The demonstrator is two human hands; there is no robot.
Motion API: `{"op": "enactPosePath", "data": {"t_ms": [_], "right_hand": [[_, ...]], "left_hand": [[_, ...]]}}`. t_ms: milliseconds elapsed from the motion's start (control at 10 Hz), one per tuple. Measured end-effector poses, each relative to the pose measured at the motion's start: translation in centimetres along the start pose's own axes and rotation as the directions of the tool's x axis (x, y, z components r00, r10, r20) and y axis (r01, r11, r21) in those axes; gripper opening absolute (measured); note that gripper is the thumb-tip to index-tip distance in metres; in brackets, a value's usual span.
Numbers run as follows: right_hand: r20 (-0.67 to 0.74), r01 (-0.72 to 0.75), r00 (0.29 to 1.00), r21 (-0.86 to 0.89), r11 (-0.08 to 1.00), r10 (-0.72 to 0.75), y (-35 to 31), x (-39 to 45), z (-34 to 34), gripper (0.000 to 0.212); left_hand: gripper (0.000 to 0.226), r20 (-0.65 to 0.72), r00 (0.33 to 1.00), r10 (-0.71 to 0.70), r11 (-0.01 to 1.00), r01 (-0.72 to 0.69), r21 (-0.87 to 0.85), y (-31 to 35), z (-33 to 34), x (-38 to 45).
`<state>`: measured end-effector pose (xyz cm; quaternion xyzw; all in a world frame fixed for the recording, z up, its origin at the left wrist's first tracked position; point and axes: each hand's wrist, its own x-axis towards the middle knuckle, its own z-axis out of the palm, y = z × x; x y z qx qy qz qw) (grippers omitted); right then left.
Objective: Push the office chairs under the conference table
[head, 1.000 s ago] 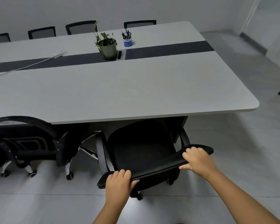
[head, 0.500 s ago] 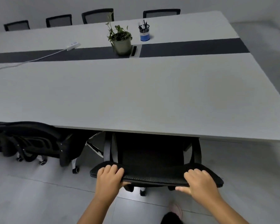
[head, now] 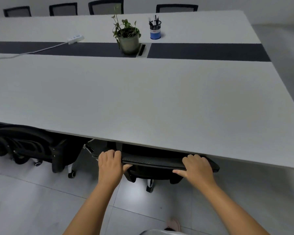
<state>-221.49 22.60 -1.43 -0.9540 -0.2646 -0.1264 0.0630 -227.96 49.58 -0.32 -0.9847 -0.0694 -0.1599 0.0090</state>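
Observation:
A black office chair [head: 153, 162] stands right in front of me, its seat hidden under the near edge of the white conference table [head: 143, 102]. Only the top of its backrest and some casters show. My left hand [head: 110, 165] grips the left end of the backrest top, fingers curled over it. My right hand [head: 198, 167] grips the right end the same way. A second black office chair [head: 29, 146] sits to the left, its seat also under the table.
On the table stand a potted plant [head: 128, 38], a blue pen cup [head: 155, 30] and a white power strip [head: 75, 39] with its cord running left. Several chair backs [head: 105, 6] line the far side. Grey tiled floor [head: 32, 206] lies around me.
The chair has rolled forward under the table with both hands on its backrest; the seat and armrests seen earlier are now hidden. I have stepped closer to the table.

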Motion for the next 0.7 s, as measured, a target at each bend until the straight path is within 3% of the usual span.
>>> {"op": "enactPosePath", "data": {"t_ms": [100, 200, 300, 400, 500, 600, 700], "right_hand": [[-0.034, -0.004, 0.999, 0.04, 0.999, 0.005, 0.1, 0.6, 0.6, 0.076], [0.001, -0.038, 0.999, 0.042, 0.998, 0.038, -1.2, 1.3, 0.6, 0.067], [0.057, -0.062, 0.997, 0.029, 0.998, 0.061, -2.0, 1.6, 0.3, 0.062], [0.059, -0.076, 0.995, 0.025, 0.997, 0.075, -2.1, 1.4, 0.6, 0.076], [0.214, -0.131, 0.969, 0.007, 0.991, 0.127, -2.7, 1.8, -1.1, 0.067], [0.278, -0.209, 0.947, 0.161, 0.965, 0.159, -2.1, 1.7, -1.9, 0.049], [0.201, -0.405, 0.914, 0.524, 0.749, 0.353, -2.2, 0.9, -3.4, 0.024]], "left_hand": [[0.074, 0.034, 0.998, 0.052, 0.998, -0.053, 0.022, -0.4, 0.6, 1.7], [0.086, 0.115, 0.991, 0.068, 0.998, -0.07, 0.006, -1.9, 0.4, 2.7], [0.089, 0.147, 0.987, 0.069, 0.998, -0.07, -0.001, -2.4, 0.2, 2.9], [0.087, 0.12, 0.99, 0.069, 0.998, -0.068, -0.017, -2.4, 0.1, 2.5], [0.087, 0.209, 0.977, 0.049, 0.998, -0.038, -0.056, -2.2, -0.5, 2.4], [0.08, 0.183, 0.982, 0.041, 0.995, -0.023, -0.098, -1.7, 0.1, 1.0], [0.056, 0.147, 0.985, 0.095, 0.974, -0.062, -0.217, -0.6, 1.4, -4.3]]}}
